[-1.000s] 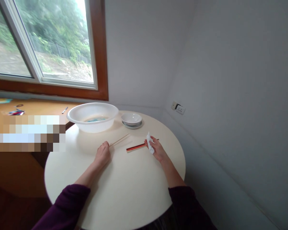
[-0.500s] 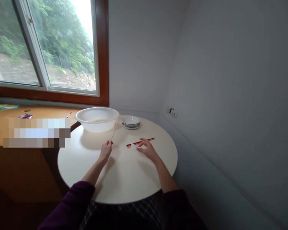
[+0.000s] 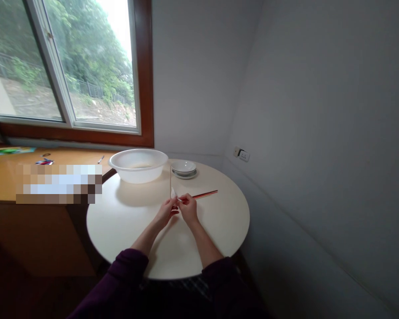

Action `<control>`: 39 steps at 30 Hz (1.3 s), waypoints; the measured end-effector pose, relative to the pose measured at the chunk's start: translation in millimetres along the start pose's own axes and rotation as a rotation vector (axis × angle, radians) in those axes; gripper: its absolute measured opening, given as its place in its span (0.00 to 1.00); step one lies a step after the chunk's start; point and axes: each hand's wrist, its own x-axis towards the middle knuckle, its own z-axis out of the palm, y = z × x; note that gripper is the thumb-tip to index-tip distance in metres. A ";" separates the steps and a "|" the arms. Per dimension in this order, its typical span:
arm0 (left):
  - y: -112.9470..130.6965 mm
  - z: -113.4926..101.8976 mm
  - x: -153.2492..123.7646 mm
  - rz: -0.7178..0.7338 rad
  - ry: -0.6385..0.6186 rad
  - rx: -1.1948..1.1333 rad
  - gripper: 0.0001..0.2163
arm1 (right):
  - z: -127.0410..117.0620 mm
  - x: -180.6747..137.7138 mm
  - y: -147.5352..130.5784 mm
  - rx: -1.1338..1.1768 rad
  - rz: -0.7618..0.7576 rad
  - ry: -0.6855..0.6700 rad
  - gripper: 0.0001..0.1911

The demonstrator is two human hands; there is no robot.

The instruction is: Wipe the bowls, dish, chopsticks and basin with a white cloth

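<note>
My left hand (image 3: 165, 212) is closed around the lower end of a light, thin chopstick (image 3: 170, 179), which stands nearly upright above the round table. Pinched in my right hand (image 3: 189, 207) is a white tissue (image 3: 174, 193), brought up against the chopstick and my left fingers. The two hands meet over the middle of the table, so the exact contact is partly hidden. Just beyond my right hand lie red chopsticks (image 3: 206, 193) on the tabletop, their near ends covered by that hand.
A large white translucent basin (image 3: 138, 175) stands at the back left of the round white table (image 3: 229, 212). Beside it are stacked white dishes (image 3: 184, 167). A wooden desk (image 3: 3, 177) with a pen (image 3: 100, 159) adjoins on the left; walls rise behind and right.
My right hand has moved left with the tissue, from over the red chopsticks to my left hand. The left hand has shifted right, and its chopstick has swung more upright.
</note>
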 end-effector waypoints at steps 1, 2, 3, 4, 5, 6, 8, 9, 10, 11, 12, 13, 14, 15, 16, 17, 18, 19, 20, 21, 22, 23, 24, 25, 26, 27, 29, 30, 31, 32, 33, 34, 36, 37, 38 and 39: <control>-1.5 -0.4 -2.3 -0.014 -0.027 0.008 0.21 | 1.2 -2.6 4.8 0.054 0.033 -0.015 0.08; -2.3 -1.0 -4.2 -0.022 -0.046 0.013 0.21 | 1.1 -4.0 8.3 0.093 0.061 -0.024 0.08; -2.6 -1.9 -5.6 -0.022 -0.053 0.016 0.21 | -0.1 -4.6 10.6 0.118 0.081 -0.027 0.08; -2.7 -2.8 -6.4 -0.016 -0.049 0.018 0.20 | -1.9 -4.5 11.9 0.137 0.098 -0.028 0.08; -2.6 -3.8 -6.6 -0.009 -0.041 0.018 0.19 | -4.2 -4.0 12.5 0.162 0.118 -0.031 0.09; -2.6 -4.6 -6.3 -0.002 -0.030 0.018 0.19 | -6.5 -3.5 12.6 0.191 0.140 -0.038 0.09; -3.1 -6.0 -5.1 0.000 -0.015 0.016 0.18 | -10.2 -2.7 11.9 0.251 0.183 -0.065 0.09; -3.6 -6.6 -4.4 -0.003 -0.010 0.015 0.18 | -11.5 -2.6 11.3 0.281 0.205 -0.081 0.10; -4.2 -7.1 -3.6 -0.005 -0.004 0.013 0.18 | -12.4 -2.7 10.7 0.310 0.228 -0.100 0.10; -5.0 -7.6 -2.8 -0.005 0.005 0.011 0.17 | -13.1 -2.8 10.1 0.337 0.250 -0.117 0.10; -5.7 -8.1 -2.0 -0.002 0.015 0.009 0.16 | -13.7 -2.9 9.4 0.362 0.270 -0.131 0.10; -6.4 -8.7 -1.1 0.005 0.026 0.007 0.15 | -14.3 -2.9 8.8 0.386 0.290 -0.143 0.10; -7.0 -9.4 0.0 0.014 0.039 0.004 0.14 | -15.2 -2.6 8.1 0.408 0.307 -0.150 0.11; -7.5 -10.3 1.2 0.024 0.054 0.000 0.13 | -16.5 -2.1 7.5 0.431 0.321 -0.155 0.11; -7.8 -11.2 2.6 0.034 0.071 -0.006 0.12 | -18.1 -1.5 7.0 0.452 0.333 -0.154 0.11; -7.9 -12.3 4.0 0.044 0.090 -0.012 0.11 | -20.1 -0.6 6.6 0.472 0.342 -0.148 0.11; -7.8 -13.6 5.5 0.054 0.112 -0.019 0.10 | -22.4 0.3 6.2 0.490 0.349 -0.139 0.12; -7.5 -14.8 6.9 0.064 0.133 -0.024 0.10 | -24.8 1.3 6.0 0.506 0.353 -0.126 0.12; -7.2 -16.0 8.1 0.071 0.153 -0.026 0.10 | -27.1 2.2 5.8 0.520 0.355 -0.110 0.12; -6.8 -17.0 9.0 0.076 0.168 -0.026 0.10 | -29.2 3.1 5.7 0.531 0.355 -0.093 0.12; -6.2 -17.8 9.4 0.078 0.177 -0.023 0.09 | -31.0 3.9 5.7 0.541 0.353 -0.077 0.12; -5.6 -18.2 9.3 0.077 0.180 -0.018 0.09 | -32.3 4.6 5.8 0.549 0.350 -0.062 0.12; -4.9 -18.2 8.6 0.075 0.177 -0.011 0.10 | -33.3 5.3 6.0 0.556 0.347 -0.048 0.11; -4.1 -17.8 7.3 0.072 0.169 -0.002 0.10 | -34.0 5.9 6.3 0.561 0.344 -0.036 0.11; -3.0 -17.0 5.4 0.069 0.154 0.008 0.12 | -34.6 6.7 6.7 0.565 0.342 -0.023 0.11; -1.7 -16.0 3.2 0.064 0.132 0.018 0.13 | -35.3 7.5 7.4 0.567 0.340 -0.011 0.10; 1.3 -13.1 -2.0 0.043 0.064 0.037 0.17 | -37.2 9.4 9.1 0.567 0.335 0.019 0.09; 2.8 -11.6 -4.5 0.026 0.018 0.044 0.19 | -38.4 10.5 10.2 0.565 0.332 0.035 0.09; 4.2 -10.2 -6.6 0.003 -0.032 0.048 0.20 | -39.5 11.5 11.2 0.563 0.328 0.050 0.09; 5.3 -9.1 -8.2 -0.026 -0.085 0.050 0.21 | -40.4 12.4 12.0 0.562 0.323 0.065 0.09; 6.2 -8.2 -9.4 -0.058 -0.134 0.050 0.22 | -41.0 13.0 12.6 0.562 0.318 0.076 0.09; 6.7 -7.7 -10.0 -0.092 -0.177 0.049 0.22 | -41.2 13.3 12.7 0.564 0.313 0.082 0.09; 6.6 -7.8 -10.0 -0.153 -0.237 0.046 0.22 | -40.0 12.6 11.4 0.575 0.310 0.075 0.10; 6.1 -8.3 -9.8 -0.176 -0.254 0.046 0.21 | -38.9 11.6 10.0 0.583 0.312 0.062 0.10; 5.5 -8.7 -9.6 -0.192 -0.263 0.045 0.20 | -37.5 10.3 8.3 0.591 0.316 0.045 0.11; 4.8 -9.2 -9.5 -0.201 -0.266 0.046 0.19 | -36.1 8.8 6.4 0.599 0.322 0.025 0.11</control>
